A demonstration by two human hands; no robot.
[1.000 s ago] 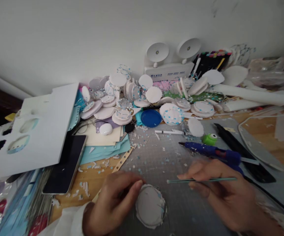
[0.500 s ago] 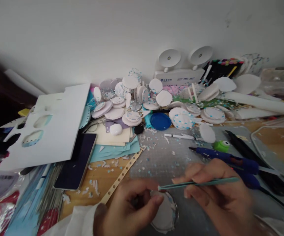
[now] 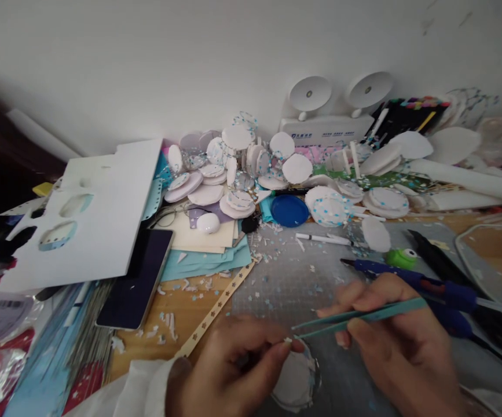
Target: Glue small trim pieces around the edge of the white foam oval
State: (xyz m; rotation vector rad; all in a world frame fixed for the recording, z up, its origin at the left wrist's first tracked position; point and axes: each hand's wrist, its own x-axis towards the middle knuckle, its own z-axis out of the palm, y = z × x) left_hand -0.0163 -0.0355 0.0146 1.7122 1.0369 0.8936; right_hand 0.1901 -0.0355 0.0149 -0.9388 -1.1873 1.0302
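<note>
My left hand (image 3: 228,370) is low in the middle, its thumb and fingers pinched on a tiny white scrap just above a white foam disc (image 3: 296,379) that lies on the grey cutting mat (image 3: 285,278). My right hand (image 3: 398,341) holds teal tweezers (image 3: 355,317) whose tips point left, almost touching the scrap at my left fingertips. The disc is partly hidden by my left fingers.
A heap of white discs (image 3: 242,168) with blue dots lies at the back, near a blue lid (image 3: 289,210) and a white pen (image 3: 322,238). A blue-handled tool (image 3: 411,281), green punch (image 3: 402,256), phone (image 3: 140,278) and white foam board (image 3: 90,214) surround the mat.
The view has shifted a little. The tweezers' tips have dropped toward my left fingertips, which now pinch a small scrap over the disc.
</note>
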